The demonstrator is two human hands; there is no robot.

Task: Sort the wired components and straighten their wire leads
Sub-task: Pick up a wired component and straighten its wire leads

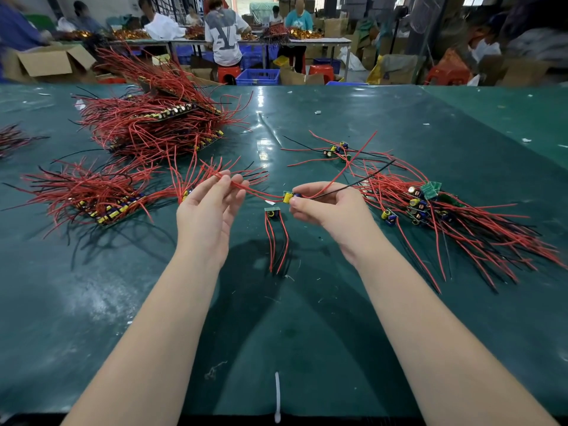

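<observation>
The right hand (322, 207) pinches a small circuit board (289, 197) with a yellow capacitor, held just above the green surface (307, 318), between the sorted stacks (101, 195) on the left and the loose heap (430, 207) on the right; the left hand (209, 207) pinches that board's red leads (246, 187) between thumb and fingertips, a little way out from the board; so both grips are closed, one on the board, one on the wire. To do this well, I'd say the right hand should hold the board steady while the left draws outward along the leads in one smooth, light pull; too hard a tug could strain the solder joints. The other red lead and the black one (353, 184) arc off to the right, and look to need the same. One finished-looking board (271, 212) lies just below, leads trailing toward the person.
</observation>
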